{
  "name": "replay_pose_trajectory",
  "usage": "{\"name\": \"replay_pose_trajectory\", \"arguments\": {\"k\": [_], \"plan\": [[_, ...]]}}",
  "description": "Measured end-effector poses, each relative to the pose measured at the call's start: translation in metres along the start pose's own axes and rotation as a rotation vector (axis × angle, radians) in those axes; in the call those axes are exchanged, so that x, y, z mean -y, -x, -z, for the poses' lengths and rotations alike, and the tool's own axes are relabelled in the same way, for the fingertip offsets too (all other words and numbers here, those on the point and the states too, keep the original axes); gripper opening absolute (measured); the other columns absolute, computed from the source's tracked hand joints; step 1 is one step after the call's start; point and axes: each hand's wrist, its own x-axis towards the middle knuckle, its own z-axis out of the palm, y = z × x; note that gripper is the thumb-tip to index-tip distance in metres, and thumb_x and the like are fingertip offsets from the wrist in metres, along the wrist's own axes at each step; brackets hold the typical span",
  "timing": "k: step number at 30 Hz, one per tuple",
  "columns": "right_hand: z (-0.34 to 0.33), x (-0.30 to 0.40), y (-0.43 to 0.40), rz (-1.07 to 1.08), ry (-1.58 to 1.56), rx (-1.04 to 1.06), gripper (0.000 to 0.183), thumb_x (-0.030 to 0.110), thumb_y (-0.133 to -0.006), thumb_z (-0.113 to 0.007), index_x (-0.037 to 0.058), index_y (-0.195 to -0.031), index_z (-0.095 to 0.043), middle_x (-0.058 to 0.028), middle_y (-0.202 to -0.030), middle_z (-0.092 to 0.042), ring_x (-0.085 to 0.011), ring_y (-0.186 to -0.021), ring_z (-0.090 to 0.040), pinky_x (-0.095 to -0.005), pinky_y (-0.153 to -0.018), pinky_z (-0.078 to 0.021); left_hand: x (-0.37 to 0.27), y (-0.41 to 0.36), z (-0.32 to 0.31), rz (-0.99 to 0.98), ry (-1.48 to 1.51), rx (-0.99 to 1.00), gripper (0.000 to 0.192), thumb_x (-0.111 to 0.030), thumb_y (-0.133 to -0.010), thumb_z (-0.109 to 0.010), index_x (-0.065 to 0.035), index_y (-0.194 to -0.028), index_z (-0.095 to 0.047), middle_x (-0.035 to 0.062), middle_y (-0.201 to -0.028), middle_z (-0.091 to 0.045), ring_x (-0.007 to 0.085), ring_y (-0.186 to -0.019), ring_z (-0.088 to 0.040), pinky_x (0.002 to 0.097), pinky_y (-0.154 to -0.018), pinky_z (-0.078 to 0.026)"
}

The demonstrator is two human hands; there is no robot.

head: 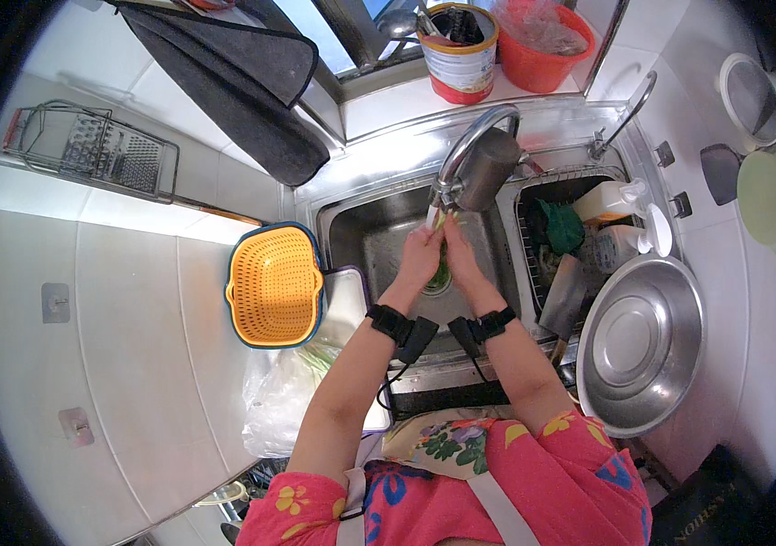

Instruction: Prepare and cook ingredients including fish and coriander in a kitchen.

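My left hand (421, 251) and my right hand (460, 251) meet around a bunch of green-stemmed vegetables (440, 274) over the left sink basin (371, 235). Pale cut ends poke out above my fingers, while the green part hangs down between the palms toward the drain. Just above the hands is the curved metal faucet (455, 145), and a white stream or spout tip shows at its mouth. A dark grey cylinder (489, 170) sits beside the faucet. My fingers partly hide the bunch.
Left of the sink are a yellow strainer basket (275, 286) in a blue-rimmed basin, a white cutting board (346, 307) and a plastic bag (279, 406) of greens. To the right are a wire rack (528, 252), spray bottles (610, 201), a cleaver (563, 293) and a large steel bowl (640, 348).
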Motion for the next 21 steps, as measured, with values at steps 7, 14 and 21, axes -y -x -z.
{"name": "replay_pose_trajectory", "arguments": {"k": [7,14,21], "plan": [[0.035,-0.007,-0.024,0.156,0.626,0.271,0.046,0.037,-0.098,-0.035,0.0062,-0.130,-0.048,-0.0073,-0.119,-0.053,-0.0159,-0.109,-0.046,-0.0302,-0.097,-0.0335,-0.009,0.002,0.016,-0.088,-0.138,0.154,0.030,-0.021,-0.092,-0.046,0.0064,-0.095,-0.060,0.0140,-0.088,-0.067,0.0234,-0.082,-0.061,0.0375,-0.075,-0.046],[0.005,0.014,-0.016,0.228,0.474,0.371,0.035,0.026,-0.095,-0.043,0.0011,-0.115,-0.056,-0.0117,-0.105,-0.062,-0.0210,-0.100,-0.057,-0.0323,-0.088,-0.0433,0.017,-0.009,0.022,-0.098,0.248,0.192,0.027,-0.016,-0.093,-0.042,-0.0013,-0.110,-0.057,0.0073,-0.105,-0.062,0.0212,-0.098,-0.055,0.0305,-0.091,-0.039],[0.013,0.048,-0.027,-0.200,0.352,0.528,0.031,0.024,-0.093,-0.045,0.0056,-0.115,-0.057,-0.0064,-0.097,-0.061,-0.0143,-0.086,-0.058,-0.0260,-0.074,-0.0469,-0.030,0.001,0.045,0.149,0.434,0.433,0.023,-0.016,-0.094,-0.038,-0.0021,-0.104,-0.055,0.0047,-0.091,-0.058,0.0144,-0.085,-0.055,0.0259,-0.076,-0.043]]}}
